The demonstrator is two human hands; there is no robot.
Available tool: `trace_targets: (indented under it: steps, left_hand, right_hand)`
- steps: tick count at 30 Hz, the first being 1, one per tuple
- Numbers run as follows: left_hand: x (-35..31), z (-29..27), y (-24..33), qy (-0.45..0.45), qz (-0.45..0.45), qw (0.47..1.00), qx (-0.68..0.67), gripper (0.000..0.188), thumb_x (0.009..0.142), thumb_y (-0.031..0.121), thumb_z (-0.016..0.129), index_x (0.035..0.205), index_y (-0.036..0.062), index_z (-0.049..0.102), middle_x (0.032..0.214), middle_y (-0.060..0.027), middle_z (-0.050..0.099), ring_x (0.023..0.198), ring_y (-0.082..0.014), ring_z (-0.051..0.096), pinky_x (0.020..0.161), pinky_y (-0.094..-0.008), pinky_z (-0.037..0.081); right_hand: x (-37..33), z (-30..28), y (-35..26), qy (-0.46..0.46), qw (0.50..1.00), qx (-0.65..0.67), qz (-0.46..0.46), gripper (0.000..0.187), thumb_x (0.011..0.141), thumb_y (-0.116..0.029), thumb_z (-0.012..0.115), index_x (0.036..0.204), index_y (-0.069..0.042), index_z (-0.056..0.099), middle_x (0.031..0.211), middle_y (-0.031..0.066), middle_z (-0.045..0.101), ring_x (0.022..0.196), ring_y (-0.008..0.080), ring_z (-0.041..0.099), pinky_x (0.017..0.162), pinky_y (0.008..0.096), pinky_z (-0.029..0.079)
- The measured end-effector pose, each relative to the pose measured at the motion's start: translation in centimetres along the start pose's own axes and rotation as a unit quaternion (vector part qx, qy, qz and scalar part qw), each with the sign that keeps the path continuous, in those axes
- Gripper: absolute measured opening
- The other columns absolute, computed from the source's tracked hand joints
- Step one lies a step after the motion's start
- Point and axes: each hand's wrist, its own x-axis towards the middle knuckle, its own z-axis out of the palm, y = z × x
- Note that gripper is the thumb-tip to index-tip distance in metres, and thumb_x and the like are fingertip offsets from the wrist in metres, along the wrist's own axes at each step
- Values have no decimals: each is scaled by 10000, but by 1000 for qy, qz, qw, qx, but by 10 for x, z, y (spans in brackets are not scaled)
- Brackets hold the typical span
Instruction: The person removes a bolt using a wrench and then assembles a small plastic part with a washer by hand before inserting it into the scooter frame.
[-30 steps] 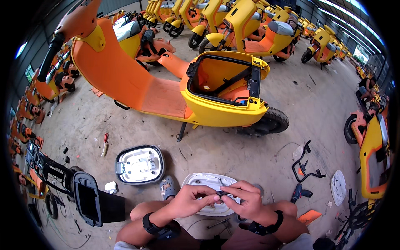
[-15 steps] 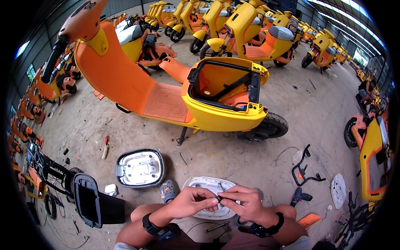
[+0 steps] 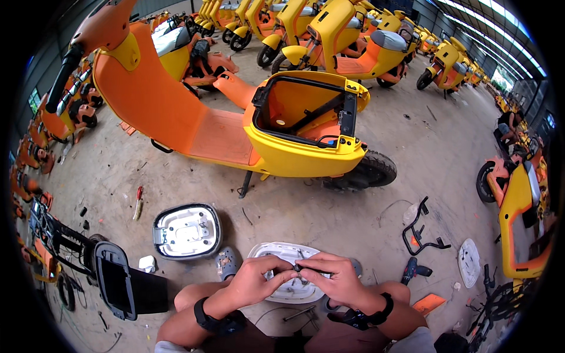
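My left hand (image 3: 263,279) and my right hand (image 3: 333,279) meet in front of me, fingertips pinched together on one small dark piece (image 3: 298,267). Its kind is too small to make out, and the fingers partly cover it. Just beneath the hands lies a white oval plastic panel (image 3: 268,250) on the floor, with small loose parts in it. To its left sits a scooter seat (image 3: 187,230), underside up, white inside with a dark rim. Ahead stands an orange and yellow scooter (image 3: 306,157) with its seat opening uncovered.
A black bucket-like bin (image 3: 150,291) lies at left near a white block (image 3: 147,263). Further off is a red-handled screwdriver (image 3: 138,203). On the right are a black bracket (image 3: 425,238), a cordless drill (image 3: 414,270) and a white oval plate (image 3: 469,263). Many scooters (image 3: 347,35) line the back.
The whole scene has shifted slightly left and up in the view. My hands still pinch the small dark piece, with the fingers a little repositioned around it.
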Motion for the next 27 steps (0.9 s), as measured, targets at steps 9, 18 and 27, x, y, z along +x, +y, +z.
trace_targets:
  steps: [9,18,27]
  left_hand:
    - [2,3,-1,5,-8,1000,-8,185,822,115,760,952,-5,707,821,-118,700,669,-193,643,624,-296,506]
    - [1,4,-4,13,27,999,26,164,810,79,751,936,-14,700,789,-131,677,658,-240,633,606,-332,499]
    - [2,10,-7,30,68,993,93,143,770,33,766,866,-28,678,752,-143,656,638,-270,622,575,-353,491]
  right_hand:
    - [0,-2,4,6,999,-35,-13,255,855,-56,703,1105,-6,706,984,129,680,881,196,658,770,281,508]
    - [1,-3,6,-4,997,-60,-40,271,847,-37,711,1118,-27,708,968,113,683,843,164,645,715,259,500]
    - [-2,-3,13,-11,997,-68,-19,268,863,-51,705,1131,-30,703,941,109,689,783,164,633,670,262,493]
